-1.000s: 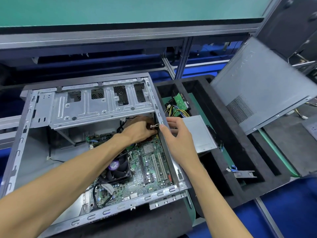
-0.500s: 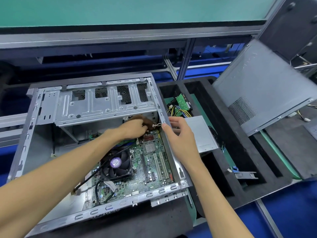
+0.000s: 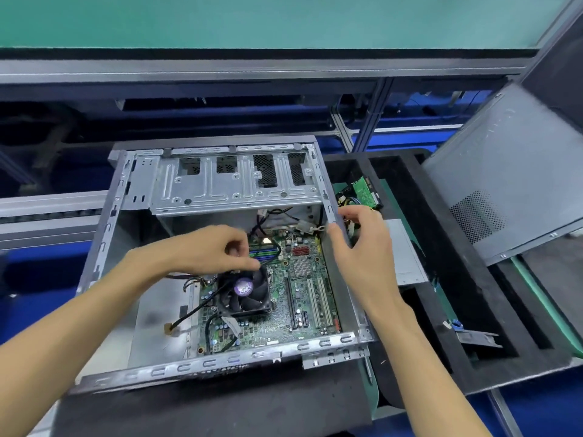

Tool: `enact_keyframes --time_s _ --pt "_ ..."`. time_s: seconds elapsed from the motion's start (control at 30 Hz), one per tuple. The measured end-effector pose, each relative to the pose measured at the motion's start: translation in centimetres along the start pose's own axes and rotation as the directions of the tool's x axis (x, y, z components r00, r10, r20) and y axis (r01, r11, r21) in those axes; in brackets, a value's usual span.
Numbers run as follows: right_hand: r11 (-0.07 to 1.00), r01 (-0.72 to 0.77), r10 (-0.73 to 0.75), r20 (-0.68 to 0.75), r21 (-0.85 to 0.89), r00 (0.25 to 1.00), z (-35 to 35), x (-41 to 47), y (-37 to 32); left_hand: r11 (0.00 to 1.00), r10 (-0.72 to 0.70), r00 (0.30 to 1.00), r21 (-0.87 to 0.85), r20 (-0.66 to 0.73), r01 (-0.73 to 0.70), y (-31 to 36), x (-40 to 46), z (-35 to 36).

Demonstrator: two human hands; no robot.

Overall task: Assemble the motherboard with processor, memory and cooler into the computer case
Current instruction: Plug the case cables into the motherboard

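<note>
The board (image 3: pixel 277 298) lies flat in the case (image 3: pixel 104 234). The left hand (image 3: pixel 217 250) pinches a black cable (image 3: pixel 202 305) above the cooler (image 3: pixel 244 293); the right hand (image 3: pixel 362 247) hangs loose at the case's right wall. Best route the cable clear of the fan blades.

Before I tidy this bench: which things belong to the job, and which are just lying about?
Job: case, motherboard, cooler fan, black cable, both hands.
Lying about: side panel, silver box, foam tray.

The left hand (image 3: pixel 217 250) hides the cooler's (image 3: pixel 245 293) far edge; its fingertips blur.
</note>
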State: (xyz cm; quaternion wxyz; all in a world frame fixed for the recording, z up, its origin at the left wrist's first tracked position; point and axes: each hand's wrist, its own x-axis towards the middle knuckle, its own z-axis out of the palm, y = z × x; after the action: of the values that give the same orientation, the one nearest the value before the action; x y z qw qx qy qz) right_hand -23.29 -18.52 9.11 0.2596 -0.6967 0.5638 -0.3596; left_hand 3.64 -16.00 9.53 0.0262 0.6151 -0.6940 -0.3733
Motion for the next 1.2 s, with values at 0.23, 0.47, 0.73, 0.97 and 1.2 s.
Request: enact_keyframes --time_s 0.23,0.47,0.73,0.97,1.2 --pt "0.970 0.159 -0.185 0.136 0.186 0.973 1.3 0.2 -5.0 0.973 -0.069 0.998 0.220 0.009 0.066 -1.2 -1.7 1.5" --pt "0.979 0.005 -0.081 0.362 0.204 0.929 3.5 -0.7 -5.6 0.885 0.054 0.997 -0.461 -0.050 -0.071 0.8 -3.1 -0.3" --pt "0.808 -0.491 0.045 0.796 0.326 0.603 0.6 -1.4 -6.6 0.302 -0.092 0.991 -0.951 -0.102 -0.070 5.7 -1.1 -1.4" --pt "0.420 -0.729 -0.156 0.834 0.541 0.529 -0.8 -2.5 -6.7 0.095 -0.201 0.980 -0.995 0.005 0.025 7.4 0.6 -0.5" --pt "-0.196 -0.871 -0.249 0.836 0.451 0.489 -0.8 -2.4 -7.4 -0.089 -0.172 0.975 -0.988 0.140 0.126 7.9 1.2 0.3"
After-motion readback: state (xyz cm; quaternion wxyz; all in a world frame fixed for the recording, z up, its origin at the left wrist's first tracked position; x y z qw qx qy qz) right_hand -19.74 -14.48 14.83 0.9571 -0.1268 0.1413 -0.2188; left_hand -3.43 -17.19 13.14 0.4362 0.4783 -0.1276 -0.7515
